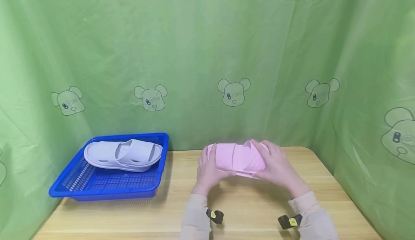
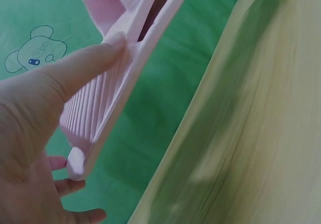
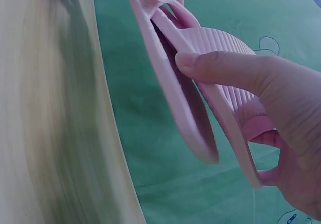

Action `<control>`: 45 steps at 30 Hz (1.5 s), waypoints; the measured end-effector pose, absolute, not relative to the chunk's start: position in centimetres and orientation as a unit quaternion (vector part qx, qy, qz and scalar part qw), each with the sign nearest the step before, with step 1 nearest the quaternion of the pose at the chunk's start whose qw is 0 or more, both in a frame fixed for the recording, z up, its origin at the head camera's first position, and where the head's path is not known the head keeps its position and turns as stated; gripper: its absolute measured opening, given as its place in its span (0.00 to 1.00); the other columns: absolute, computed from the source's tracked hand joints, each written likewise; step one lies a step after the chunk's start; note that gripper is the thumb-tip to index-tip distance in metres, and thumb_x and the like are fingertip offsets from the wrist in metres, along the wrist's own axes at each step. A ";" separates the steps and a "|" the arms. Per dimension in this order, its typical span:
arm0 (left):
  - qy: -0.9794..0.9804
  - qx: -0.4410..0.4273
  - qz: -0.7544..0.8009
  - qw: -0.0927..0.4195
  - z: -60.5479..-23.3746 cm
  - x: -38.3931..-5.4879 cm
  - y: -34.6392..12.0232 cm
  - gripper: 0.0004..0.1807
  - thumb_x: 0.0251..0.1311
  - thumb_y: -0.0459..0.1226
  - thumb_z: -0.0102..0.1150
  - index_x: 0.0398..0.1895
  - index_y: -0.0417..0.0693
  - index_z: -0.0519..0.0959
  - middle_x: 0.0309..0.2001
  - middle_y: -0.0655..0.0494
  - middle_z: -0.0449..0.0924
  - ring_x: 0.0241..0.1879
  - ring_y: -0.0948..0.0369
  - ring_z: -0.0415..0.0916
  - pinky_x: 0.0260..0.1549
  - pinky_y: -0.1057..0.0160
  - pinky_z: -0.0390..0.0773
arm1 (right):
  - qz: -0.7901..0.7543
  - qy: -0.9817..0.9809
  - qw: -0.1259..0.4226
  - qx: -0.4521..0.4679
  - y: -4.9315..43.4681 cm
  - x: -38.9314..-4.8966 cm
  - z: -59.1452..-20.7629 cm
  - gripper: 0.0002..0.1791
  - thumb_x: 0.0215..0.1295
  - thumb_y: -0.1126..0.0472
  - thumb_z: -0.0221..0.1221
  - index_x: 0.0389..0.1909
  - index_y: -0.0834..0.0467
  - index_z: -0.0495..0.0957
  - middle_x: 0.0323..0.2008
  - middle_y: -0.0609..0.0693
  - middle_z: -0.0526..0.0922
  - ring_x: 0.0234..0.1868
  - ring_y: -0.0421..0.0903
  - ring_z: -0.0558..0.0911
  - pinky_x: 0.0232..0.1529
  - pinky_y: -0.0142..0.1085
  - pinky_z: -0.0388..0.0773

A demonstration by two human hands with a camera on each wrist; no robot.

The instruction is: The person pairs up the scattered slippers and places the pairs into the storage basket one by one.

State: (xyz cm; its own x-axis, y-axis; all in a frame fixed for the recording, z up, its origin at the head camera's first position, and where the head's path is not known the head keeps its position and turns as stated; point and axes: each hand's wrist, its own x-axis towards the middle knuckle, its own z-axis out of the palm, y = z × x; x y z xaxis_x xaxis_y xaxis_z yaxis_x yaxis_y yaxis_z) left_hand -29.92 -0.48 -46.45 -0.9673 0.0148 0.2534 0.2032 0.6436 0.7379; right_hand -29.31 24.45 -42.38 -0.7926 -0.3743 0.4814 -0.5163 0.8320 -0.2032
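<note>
A pair of pink slippers (image 1: pixel 240 157), fitted into each other, is held up above the table by both hands. The left hand (image 1: pixel 207 170) grips one end, its thumb lying along the ribbed strap in the left wrist view. At the other end the right hand (image 1: pixel 279 166) holds the pair, with its thumb on the edge of one slipper. In the right wrist view, the pink soles (image 3: pixel 173 93) stand a little apart at the near end. A pale grey pair of slippers (image 1: pixel 134 155) lies nested in a blue plastic basket (image 1: pixel 155 189) on the left.
The wooden table (image 1: pixel 249 211) extends beneath the hands. A green curtain (image 1: pixel 194 52) with bear prints hangs behind it and on both sides. Black wrist straps (image 1: pixel 215 216) with yellow labels stick out near the sleeves.
</note>
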 end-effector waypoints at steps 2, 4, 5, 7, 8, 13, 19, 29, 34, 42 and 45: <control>-0.904 -0.076 -0.407 0.105 -46.5 -30.0 -0.7 0.71 0.23 0.58 0.81 0.77 0.65 0.50 0.78 0.46 0.41 0.75 0.41 0.46 0.65 0.33 0.60 | 0.167 -0.931 0.214 0.245 24.6 -29.3 -42.2 0.64 0.32 0.45 0.78 0.75 0.49 0.55 0.63 0.63 0.67 0.63 0.61 0.67 0.67 0.65 0.56; -0.910 -0.090 -0.392 0.100 -46.5 -30.1 -0.8 0.72 0.24 0.57 0.82 0.78 0.65 0.48 0.78 0.45 0.40 0.75 0.41 0.45 0.67 0.33 0.58 | 0.168 -0.930 0.211 0.249 24.8 -29.2 -42.1 0.64 0.32 0.45 0.78 0.75 0.49 0.55 0.64 0.63 0.67 0.63 0.62 0.66 0.67 0.66 0.54; -0.913 -0.098 -0.383 0.102 -46.5 -30.1 -0.8 0.72 0.24 0.56 0.82 0.78 0.64 0.48 0.78 0.44 0.40 0.75 0.40 0.45 0.67 0.33 0.58 | 0.169 -0.930 0.209 0.251 24.8 -29.2 -42.0 0.64 0.32 0.46 0.78 0.75 0.48 0.55 0.64 0.63 0.67 0.64 0.62 0.66 0.68 0.66 0.53; -0.922 -0.112 -0.357 0.102 -46.4 -30.1 -0.9 0.72 0.25 0.54 0.82 0.78 0.63 0.46 0.78 0.43 0.40 0.75 0.40 0.44 0.68 0.34 0.55 | 0.170 -0.931 0.203 0.252 24.9 -29.1 -41.9 0.64 0.32 0.47 0.78 0.75 0.47 0.55 0.65 0.63 0.66 0.65 0.62 0.65 0.68 0.68 0.51; -0.926 -0.117 -0.344 0.102 -46.3 -30.1 -0.9 0.72 0.25 0.53 0.83 0.78 0.63 0.46 0.78 0.43 0.40 0.76 0.40 0.43 0.69 0.34 0.54 | 0.170 -0.931 0.201 0.252 24.9 -29.1 -41.9 0.64 0.32 0.47 0.78 0.75 0.47 0.55 0.65 0.62 0.65 0.66 0.62 0.64 0.69 0.68 0.50; -0.939 -0.133 -0.299 0.106 -45.9 -29.8 -1.1 0.71 0.26 0.48 0.83 0.78 0.62 0.47 0.78 0.42 0.40 0.76 0.40 0.39 0.70 0.33 0.51 | 0.174 -0.929 0.200 0.256 24.8 -29.0 -41.8 0.64 0.32 0.47 0.78 0.75 0.45 0.56 0.66 0.61 0.65 0.66 0.61 0.64 0.69 0.68 0.49; -0.940 -0.145 -0.284 0.118 -46.2 -29.9 -1.1 0.71 0.25 0.47 0.83 0.77 0.62 0.48 0.78 0.43 0.41 0.76 0.41 0.41 0.70 0.34 0.53 | 0.172 -0.928 0.201 0.262 24.6 -28.8 -41.6 0.63 0.32 0.47 0.78 0.75 0.44 0.56 0.65 0.59 0.65 0.66 0.61 0.64 0.69 0.68 0.49; -0.937 -0.149 -0.295 0.117 -46.2 -29.8 -1.3 0.73 0.23 0.47 0.85 0.77 0.63 0.48 0.77 0.45 0.45 0.74 0.40 0.46 0.68 0.35 0.57 | 0.174 -0.925 0.201 0.271 24.3 -28.5 -41.3 0.62 0.32 0.47 0.78 0.74 0.43 0.57 0.65 0.58 0.66 0.67 0.60 0.64 0.69 0.69 0.48; -0.937 -0.156 -0.290 0.115 -46.2 -29.8 -1.1 0.73 0.22 0.49 0.84 0.77 0.63 0.47 0.77 0.48 0.47 0.73 0.42 0.47 0.68 0.37 0.60 | 0.172 -0.920 0.213 0.280 24.2 -28.5 -41.4 0.62 0.31 0.46 0.78 0.73 0.46 0.59 0.64 0.58 0.67 0.66 0.60 0.65 0.68 0.70 0.49; -0.933 -0.174 -0.287 0.129 -46.4 -29.9 -1.0 0.71 0.21 0.50 0.85 0.75 0.61 0.52 0.74 0.55 0.56 0.70 0.44 0.50 0.66 0.42 0.64 | 0.172 -0.919 0.214 0.283 24.1 -28.5 -41.3 0.61 0.31 0.45 0.78 0.73 0.45 0.60 0.64 0.59 0.68 0.65 0.59 0.65 0.68 0.70 0.49; -0.931 -0.179 -0.288 0.132 -46.3 -29.9 -1.1 0.70 0.20 0.50 0.85 0.75 0.59 0.54 0.72 0.56 0.59 0.69 0.45 0.51 0.66 0.43 0.64 | 0.171 -0.917 0.218 0.287 24.0 -28.5 -41.3 0.61 0.31 0.44 0.78 0.73 0.46 0.60 0.63 0.58 0.68 0.65 0.59 0.65 0.68 0.69 0.50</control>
